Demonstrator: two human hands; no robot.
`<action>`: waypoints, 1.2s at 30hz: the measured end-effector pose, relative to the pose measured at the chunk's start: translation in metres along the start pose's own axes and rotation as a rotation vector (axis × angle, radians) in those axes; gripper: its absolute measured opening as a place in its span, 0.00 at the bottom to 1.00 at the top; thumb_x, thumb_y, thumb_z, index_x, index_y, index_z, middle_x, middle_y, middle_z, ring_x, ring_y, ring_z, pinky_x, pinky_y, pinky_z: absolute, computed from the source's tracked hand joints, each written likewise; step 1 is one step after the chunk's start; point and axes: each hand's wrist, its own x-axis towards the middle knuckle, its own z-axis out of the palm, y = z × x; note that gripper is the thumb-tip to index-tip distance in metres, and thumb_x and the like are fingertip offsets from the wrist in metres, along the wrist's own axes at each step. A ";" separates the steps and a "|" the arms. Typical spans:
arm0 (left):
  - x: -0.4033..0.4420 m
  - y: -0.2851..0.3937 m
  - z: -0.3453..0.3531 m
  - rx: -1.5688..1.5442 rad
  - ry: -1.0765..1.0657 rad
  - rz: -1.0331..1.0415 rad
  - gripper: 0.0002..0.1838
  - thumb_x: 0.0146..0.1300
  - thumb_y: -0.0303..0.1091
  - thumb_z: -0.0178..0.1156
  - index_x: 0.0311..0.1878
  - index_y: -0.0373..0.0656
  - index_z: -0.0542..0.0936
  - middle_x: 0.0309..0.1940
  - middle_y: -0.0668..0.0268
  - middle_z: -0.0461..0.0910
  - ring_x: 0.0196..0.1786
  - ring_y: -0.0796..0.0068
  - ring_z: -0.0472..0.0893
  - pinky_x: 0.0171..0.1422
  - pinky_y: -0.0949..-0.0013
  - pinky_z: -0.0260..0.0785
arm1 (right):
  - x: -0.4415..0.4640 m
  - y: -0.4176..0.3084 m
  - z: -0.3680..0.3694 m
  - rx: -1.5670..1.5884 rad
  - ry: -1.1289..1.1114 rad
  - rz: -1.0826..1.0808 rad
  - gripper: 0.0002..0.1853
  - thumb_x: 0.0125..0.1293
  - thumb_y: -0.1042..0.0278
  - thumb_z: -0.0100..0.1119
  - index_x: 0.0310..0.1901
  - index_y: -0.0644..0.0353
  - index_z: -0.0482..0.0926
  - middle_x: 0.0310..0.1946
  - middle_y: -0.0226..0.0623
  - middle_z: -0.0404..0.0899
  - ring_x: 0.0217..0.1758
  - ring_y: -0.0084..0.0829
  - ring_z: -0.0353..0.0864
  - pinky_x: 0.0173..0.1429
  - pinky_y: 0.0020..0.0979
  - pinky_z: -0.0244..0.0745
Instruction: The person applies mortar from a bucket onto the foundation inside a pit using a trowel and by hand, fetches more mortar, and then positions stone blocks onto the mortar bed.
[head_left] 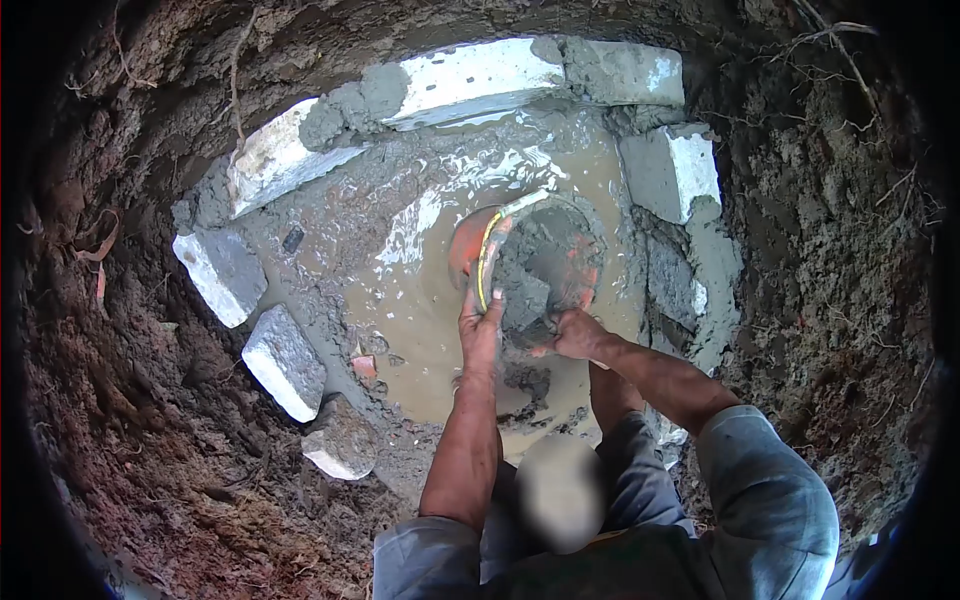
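Likely heavy and slippery with grey mud (525, 250), the orange bucket (467, 243) is best held by its rim (484, 262), grasped by the left hand (482, 308), while the right hand's (578, 335) hold cannot be told.

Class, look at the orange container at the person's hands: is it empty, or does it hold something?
Not empty: grey mud lies inside the orange container, with orange showing on either side. Its depth, I cannot tell.

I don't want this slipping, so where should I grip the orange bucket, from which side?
Probably by the curved yellow band of the orange bucket (rim or handle, unclear), left hand coming from the near left: the band arches exposed beside the mud.
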 end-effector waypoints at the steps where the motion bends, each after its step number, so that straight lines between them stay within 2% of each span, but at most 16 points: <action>1: 0.002 0.005 -0.002 -0.015 -0.007 -0.017 0.24 0.66 0.31 0.58 0.65 0.40 0.69 0.53 0.63 0.76 0.51 0.75 0.75 0.56 0.70 0.68 | -0.010 0.004 -0.001 0.091 0.051 -0.034 0.26 0.54 0.57 0.65 0.49 0.68 0.76 0.43 0.54 0.80 0.47 0.50 0.80 0.54 0.39 0.73; 2: 0.002 0.012 -0.002 -0.031 -0.009 -0.035 0.24 0.67 0.32 0.58 0.65 0.40 0.69 0.54 0.63 0.76 0.52 0.74 0.75 0.57 0.70 0.68 | -0.017 0.002 -0.007 0.180 0.098 -0.071 0.25 0.55 0.57 0.65 0.49 0.67 0.76 0.42 0.53 0.80 0.46 0.50 0.80 0.53 0.39 0.73; 3: 0.000 0.022 0.000 -0.048 0.003 -0.117 0.25 0.67 0.37 0.58 0.65 0.39 0.69 0.54 0.63 0.75 0.53 0.75 0.74 0.58 0.69 0.67 | -0.023 -0.002 -0.022 0.175 -0.038 0.102 0.22 0.55 0.58 0.64 0.45 0.68 0.77 0.40 0.52 0.81 0.44 0.48 0.80 0.51 0.39 0.73; 6: 0.006 0.030 -0.012 0.024 0.057 -0.102 0.27 0.67 0.41 0.59 0.66 0.40 0.68 0.55 0.64 0.75 0.54 0.74 0.73 0.59 0.69 0.66 | -0.034 0.013 -0.033 0.136 0.023 -0.125 0.19 0.54 0.59 0.63 0.42 0.66 0.78 0.36 0.51 0.80 0.42 0.45 0.81 0.49 0.39 0.73; 7: 0.013 0.025 -0.026 0.062 0.102 -0.137 0.28 0.68 0.42 0.58 0.67 0.40 0.66 0.56 0.63 0.74 0.54 0.74 0.73 0.59 0.69 0.66 | -0.042 0.017 -0.037 0.145 0.038 -0.114 0.18 0.52 0.61 0.62 0.41 0.65 0.78 0.33 0.52 0.80 0.40 0.46 0.81 0.47 0.39 0.73; 8: 0.018 0.023 -0.037 0.185 0.121 -0.083 0.28 0.69 0.41 0.56 0.68 0.40 0.65 0.57 0.63 0.73 0.54 0.73 0.73 0.59 0.69 0.66 | -0.056 0.012 -0.049 0.151 0.052 -0.101 0.17 0.51 0.62 0.62 0.40 0.65 0.79 0.31 0.52 0.80 0.38 0.47 0.81 0.46 0.40 0.74; 10: 0.013 0.046 -0.032 0.121 0.153 -0.061 0.27 0.69 0.40 0.56 0.67 0.41 0.65 0.56 0.64 0.74 0.54 0.73 0.73 0.58 0.69 0.66 | -0.085 -0.002 -0.090 0.166 0.066 -0.057 0.16 0.49 0.65 0.61 0.38 0.64 0.79 0.27 0.53 0.79 0.35 0.48 0.81 0.43 0.40 0.74; 12: 0.021 0.033 -0.056 0.169 0.139 -0.046 0.26 0.68 0.39 0.57 0.67 0.42 0.66 0.55 0.65 0.75 0.53 0.73 0.74 0.58 0.69 0.66 | -0.114 -0.017 -0.144 0.200 0.057 0.011 0.15 0.49 0.66 0.59 0.37 0.65 0.78 0.26 0.53 0.79 0.33 0.49 0.80 0.42 0.41 0.74; 14: 0.027 0.021 -0.071 0.208 0.143 -0.017 0.26 0.67 0.37 0.58 0.66 0.43 0.66 0.54 0.65 0.75 0.53 0.72 0.74 0.58 0.69 0.66 | -0.131 -0.017 -0.196 0.050 0.116 0.014 0.13 0.49 0.67 0.59 0.35 0.66 0.77 0.25 0.53 0.78 0.32 0.50 0.79 0.41 0.41 0.73; 18: 0.024 0.017 -0.072 0.308 0.182 0.027 0.26 0.65 0.32 0.59 0.65 0.42 0.66 0.55 0.64 0.75 0.54 0.71 0.73 0.59 0.68 0.65 | -0.147 -0.021 -0.292 -0.264 0.398 0.031 0.12 0.48 0.68 0.58 0.34 0.64 0.76 0.27 0.55 0.78 0.37 0.54 0.79 0.43 0.45 0.72; 21: 0.022 0.017 -0.067 0.408 0.231 0.063 0.25 0.65 0.30 0.58 0.65 0.41 0.66 0.56 0.62 0.74 0.54 0.70 0.72 0.61 0.67 0.63 | -0.135 -0.021 -0.339 -0.450 0.623 0.024 0.14 0.48 0.67 0.60 0.38 0.61 0.76 0.29 0.54 0.79 0.39 0.55 0.79 0.45 0.47 0.73; 23: 0.027 0.013 -0.069 0.462 0.263 0.039 0.25 0.65 0.30 0.58 0.64 0.42 0.66 0.55 0.63 0.74 0.54 0.71 0.72 0.60 0.68 0.63 | -0.117 -0.022 -0.355 -0.611 0.777 -0.018 0.15 0.50 0.66 0.61 0.41 0.59 0.77 0.34 0.50 0.80 0.41 0.51 0.80 0.46 0.46 0.75; 26: 0.031 0.009 -0.071 0.451 0.263 0.066 0.23 0.64 0.29 0.58 0.63 0.43 0.68 0.53 0.64 0.75 0.52 0.71 0.73 0.59 0.69 0.64 | -0.062 -0.019 -0.356 -0.818 0.889 0.076 0.13 0.50 0.68 0.60 0.40 0.59 0.77 0.38 0.47 0.79 0.43 0.47 0.81 0.44 0.43 0.77; 29: 0.036 0.004 -0.073 0.436 0.270 0.064 0.22 0.64 0.28 0.57 0.61 0.43 0.68 0.50 0.63 0.77 0.50 0.71 0.75 0.57 0.69 0.65 | -0.029 -0.016 -0.349 -0.896 0.959 0.105 0.13 0.50 0.71 0.59 0.40 0.58 0.78 0.40 0.45 0.79 0.44 0.44 0.80 0.43 0.40 0.78; 33: 0.042 0.001 -0.081 0.482 0.287 0.015 0.20 0.63 0.27 0.57 0.58 0.42 0.70 0.48 0.63 0.78 0.48 0.72 0.76 0.56 0.70 0.66 | -0.050 -0.017 -0.337 -0.802 1.010 0.099 0.12 0.49 0.71 0.59 0.38 0.57 0.77 0.38 0.42 0.78 0.43 0.43 0.79 0.42 0.40 0.78; 36: 0.046 -0.005 -0.087 0.347 0.216 0.072 0.18 0.63 0.27 0.58 0.57 0.41 0.71 0.48 0.63 0.79 0.48 0.72 0.77 0.55 0.70 0.67 | -0.058 -0.008 -0.330 -0.760 1.033 0.080 0.12 0.47 0.71 0.59 0.37 0.57 0.76 0.36 0.41 0.76 0.42 0.42 0.79 0.42 0.41 0.77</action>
